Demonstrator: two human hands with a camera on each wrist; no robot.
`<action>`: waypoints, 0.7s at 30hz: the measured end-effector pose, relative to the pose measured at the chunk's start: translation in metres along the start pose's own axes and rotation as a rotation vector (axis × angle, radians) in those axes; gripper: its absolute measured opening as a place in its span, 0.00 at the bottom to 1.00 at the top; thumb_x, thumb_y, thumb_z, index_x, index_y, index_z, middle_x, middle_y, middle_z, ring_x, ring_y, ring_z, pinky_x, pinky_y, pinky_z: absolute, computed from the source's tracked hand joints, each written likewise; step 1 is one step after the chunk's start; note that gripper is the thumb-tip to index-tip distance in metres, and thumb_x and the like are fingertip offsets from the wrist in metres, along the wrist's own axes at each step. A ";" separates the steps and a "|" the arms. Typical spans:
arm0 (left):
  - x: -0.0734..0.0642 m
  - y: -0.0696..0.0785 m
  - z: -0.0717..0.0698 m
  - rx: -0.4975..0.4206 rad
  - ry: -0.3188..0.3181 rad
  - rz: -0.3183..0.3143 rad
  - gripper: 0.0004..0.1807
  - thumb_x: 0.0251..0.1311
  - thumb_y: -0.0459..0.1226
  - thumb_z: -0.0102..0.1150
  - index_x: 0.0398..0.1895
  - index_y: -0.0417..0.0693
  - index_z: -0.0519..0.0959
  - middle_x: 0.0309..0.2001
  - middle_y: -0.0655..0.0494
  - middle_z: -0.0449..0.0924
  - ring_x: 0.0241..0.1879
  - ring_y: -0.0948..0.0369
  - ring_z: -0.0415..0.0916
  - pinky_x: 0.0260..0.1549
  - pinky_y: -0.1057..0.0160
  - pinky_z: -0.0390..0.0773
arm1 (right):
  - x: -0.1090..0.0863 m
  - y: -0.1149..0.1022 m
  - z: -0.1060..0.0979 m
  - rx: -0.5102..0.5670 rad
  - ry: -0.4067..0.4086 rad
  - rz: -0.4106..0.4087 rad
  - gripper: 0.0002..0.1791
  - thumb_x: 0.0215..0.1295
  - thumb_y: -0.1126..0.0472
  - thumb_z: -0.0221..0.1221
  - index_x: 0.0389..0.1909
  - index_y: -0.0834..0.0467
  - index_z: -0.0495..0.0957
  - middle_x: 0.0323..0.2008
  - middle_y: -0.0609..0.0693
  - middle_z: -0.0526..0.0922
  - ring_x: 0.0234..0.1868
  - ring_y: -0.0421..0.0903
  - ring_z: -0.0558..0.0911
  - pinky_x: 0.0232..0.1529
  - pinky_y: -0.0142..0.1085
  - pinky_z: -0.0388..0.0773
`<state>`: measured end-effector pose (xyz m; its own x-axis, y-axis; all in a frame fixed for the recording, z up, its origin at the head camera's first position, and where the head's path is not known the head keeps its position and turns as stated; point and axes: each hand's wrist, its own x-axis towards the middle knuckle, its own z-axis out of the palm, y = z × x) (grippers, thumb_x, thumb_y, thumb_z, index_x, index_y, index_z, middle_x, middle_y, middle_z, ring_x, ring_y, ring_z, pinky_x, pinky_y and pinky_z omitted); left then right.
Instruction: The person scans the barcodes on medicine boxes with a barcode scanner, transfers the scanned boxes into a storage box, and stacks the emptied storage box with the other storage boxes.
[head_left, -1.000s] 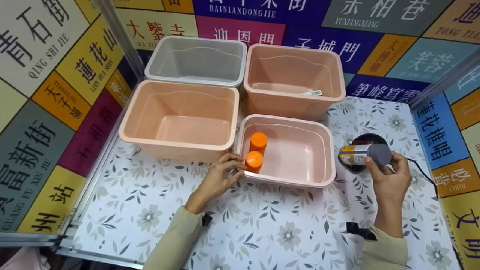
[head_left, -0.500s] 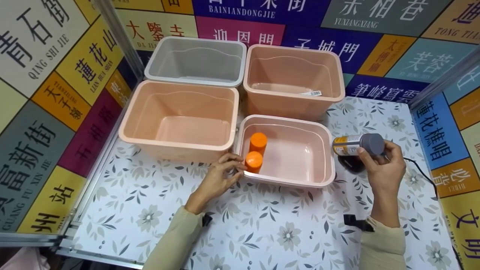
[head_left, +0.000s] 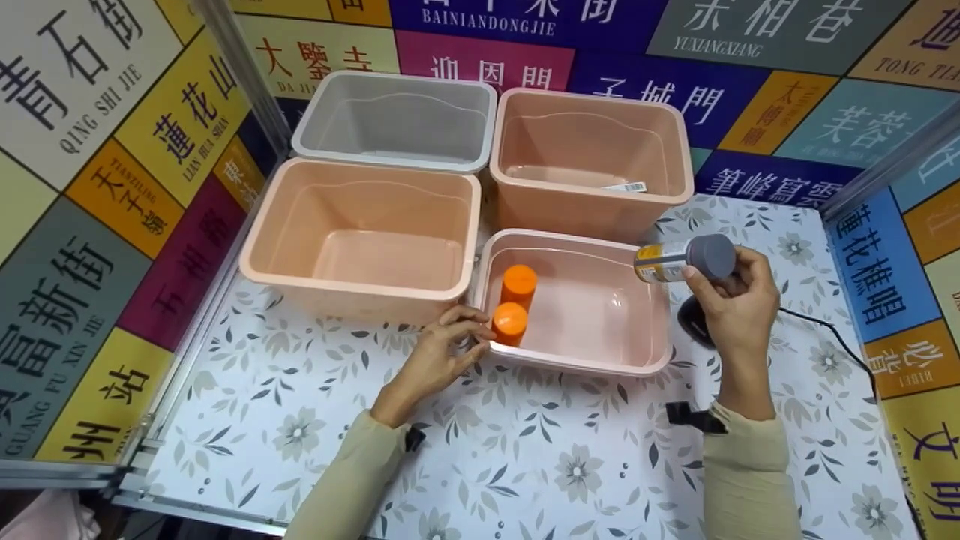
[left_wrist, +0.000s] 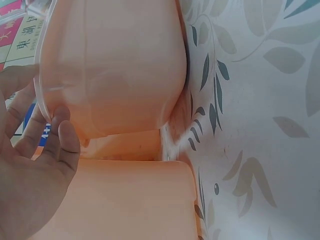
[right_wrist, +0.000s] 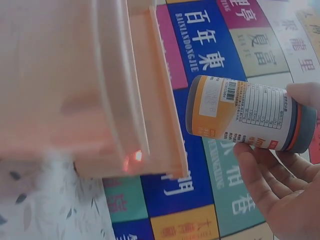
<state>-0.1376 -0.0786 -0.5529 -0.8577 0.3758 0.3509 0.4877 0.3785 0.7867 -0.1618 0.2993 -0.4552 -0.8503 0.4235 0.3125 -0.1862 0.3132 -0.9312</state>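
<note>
In the head view, my right hand (head_left: 739,307) grips a supplement bottle (head_left: 664,259) with a white and orange label and a grey cap. It lies tilted on its side in the air, its base over the right rim of the low pink bin (head_left: 577,366). The right wrist view shows its printed label, with fingers beneath and thumb at the cap. Two orange-topped cylinders, one (head_left: 519,283) behind the other (head_left: 509,322), stand at the bin's left end. My left hand (head_left: 435,360) pinches that bin's front left rim, also seen in the left wrist view.
Behind stand a grey bin (head_left: 394,166), a left peach bin (head_left: 360,289) and a right peach bin (head_left: 577,210) with a white label inside. A black object (head_left: 696,322) with a cable sits right of the low bin. Printed panels (head_left: 892,262) enclose the table.
My right hand has carried the bottle left and away from me, from above the black object to the low bin's right rim. The left hand stays at the rim.
</note>
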 end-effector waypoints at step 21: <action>0.000 0.000 0.000 -0.012 -0.009 -0.018 0.06 0.63 0.38 0.66 0.42 0.49 0.87 0.54 0.55 0.80 0.58 0.57 0.76 0.59 0.57 0.78 | 0.021 -0.025 0.057 0.104 -0.130 -0.077 0.27 0.51 0.69 0.72 0.53 0.61 0.76 0.46 0.44 0.83 0.38 0.35 0.87 0.40 0.24 0.82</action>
<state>-0.1376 -0.0788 -0.5530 -0.8649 0.3768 0.3316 0.4698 0.3750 0.7992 -0.2028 0.2523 -0.4360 -0.8867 0.2860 0.3633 -0.2978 0.2477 -0.9219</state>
